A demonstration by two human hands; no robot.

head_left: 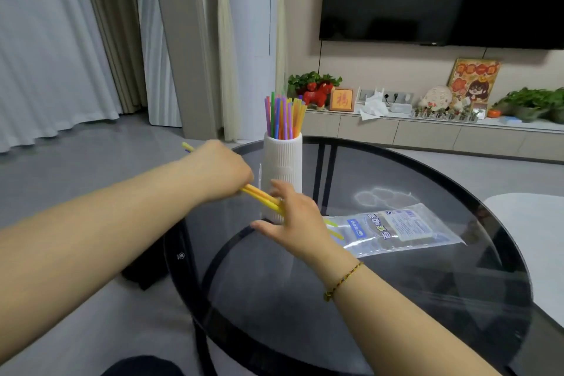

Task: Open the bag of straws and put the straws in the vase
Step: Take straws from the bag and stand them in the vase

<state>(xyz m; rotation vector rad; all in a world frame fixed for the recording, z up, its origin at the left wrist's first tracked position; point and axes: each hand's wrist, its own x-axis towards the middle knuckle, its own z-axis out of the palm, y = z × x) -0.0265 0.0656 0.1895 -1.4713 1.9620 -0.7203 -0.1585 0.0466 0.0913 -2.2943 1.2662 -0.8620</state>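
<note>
My left hand [221, 172] is closed around a small bunch of yellow straws [262, 197], too overlapped to count. My right hand [294, 218], fingers spread, rests against them. Just beyond both hands stands one ribbed white vase [283, 168] holding many coloured straws [283, 116]. One clear bag [399, 227] lies right of my right hand.

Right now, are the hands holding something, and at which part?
The left hand grips a bunch of yellow and orange plastic straws around the middle. The right hand lies open against their lower part; whether it grips them cannot be told.
</note>
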